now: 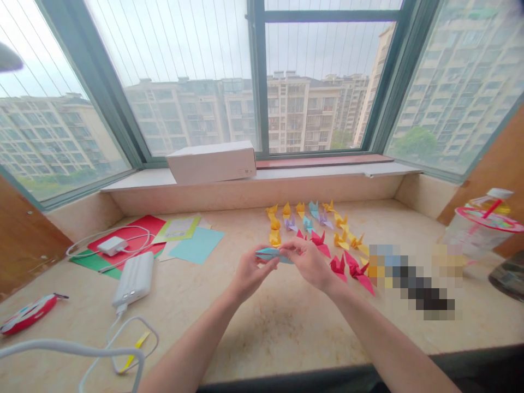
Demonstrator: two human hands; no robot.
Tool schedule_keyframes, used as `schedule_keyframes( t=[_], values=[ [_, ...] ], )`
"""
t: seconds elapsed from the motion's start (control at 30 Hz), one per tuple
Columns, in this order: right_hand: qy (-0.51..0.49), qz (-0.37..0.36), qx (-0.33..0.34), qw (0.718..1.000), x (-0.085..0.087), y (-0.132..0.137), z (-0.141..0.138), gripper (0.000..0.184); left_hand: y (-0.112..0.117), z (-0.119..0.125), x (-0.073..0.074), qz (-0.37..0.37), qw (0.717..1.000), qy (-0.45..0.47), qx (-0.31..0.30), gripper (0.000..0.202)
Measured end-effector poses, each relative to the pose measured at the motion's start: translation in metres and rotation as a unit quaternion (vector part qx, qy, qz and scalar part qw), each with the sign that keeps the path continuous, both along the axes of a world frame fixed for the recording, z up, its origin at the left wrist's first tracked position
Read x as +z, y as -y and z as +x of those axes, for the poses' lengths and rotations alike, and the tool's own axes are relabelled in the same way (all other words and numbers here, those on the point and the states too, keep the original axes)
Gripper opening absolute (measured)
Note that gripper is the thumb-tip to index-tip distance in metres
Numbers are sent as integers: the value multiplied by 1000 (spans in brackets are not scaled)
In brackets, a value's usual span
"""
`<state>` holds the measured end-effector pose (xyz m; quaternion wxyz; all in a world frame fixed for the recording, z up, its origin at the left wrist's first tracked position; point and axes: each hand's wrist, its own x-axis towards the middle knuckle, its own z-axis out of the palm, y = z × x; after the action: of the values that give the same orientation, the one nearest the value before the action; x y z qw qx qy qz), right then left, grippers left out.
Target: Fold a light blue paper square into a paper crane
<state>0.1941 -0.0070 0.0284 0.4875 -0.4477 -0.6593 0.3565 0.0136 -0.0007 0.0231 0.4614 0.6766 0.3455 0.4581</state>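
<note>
Between my two hands is a small folded piece of light blue paper (267,253), held above the stone counter. My left hand (254,268) pinches its left end between thumb and fingers. At the right end, the fingers of my right hand (306,258) are closed on the same paper and partly cover it. Just beyond and to the right stand several folded paper cranes: yellow ones (341,240), red ones (357,271), light blue ones (308,224) and purple ones (291,223).
Flat blue paper (200,244) and red paper (139,232) lie at the left, near a white power bank (133,279) with cables. A red cutter-like tool (30,313) is farther left. A plastic cup (470,234) stands right; a white box (213,162) sits on the sill.
</note>
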Motion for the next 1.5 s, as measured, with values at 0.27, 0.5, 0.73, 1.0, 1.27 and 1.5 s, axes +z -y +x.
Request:
schedule_keyframes(
  t=[0.27, 0.5, 0.73, 1.0, 1.27, 1.5],
  values=[
    [-6, -26, 22, 999, 5, -2, 4, 25, -6, 0, 2, -37, 991, 112, 54, 22],
    [-27, -49, 16, 998, 7, -7, 14, 23, -9, -12, 3, 73, 994, 43, 73, 25],
    [56, -35, 27, 997, 5, -1, 10, 21, -11, -18, 1, 283, 929, -225, 85, 20],
    [-87, 39, -50, 994, 0, -10, 6, 48, -4, 0, -6, -15, 998, -63, 20, 24],
    [-82, 8, -12, 997, -6, -3, -6, 32, 4, 14, -4, -83, 989, 114, 46, 43],
    [-144, -28, 32, 989, -5, -4, -6, 30, 11, 15, 0, -86, 987, 138, 3, 41]
  ],
)
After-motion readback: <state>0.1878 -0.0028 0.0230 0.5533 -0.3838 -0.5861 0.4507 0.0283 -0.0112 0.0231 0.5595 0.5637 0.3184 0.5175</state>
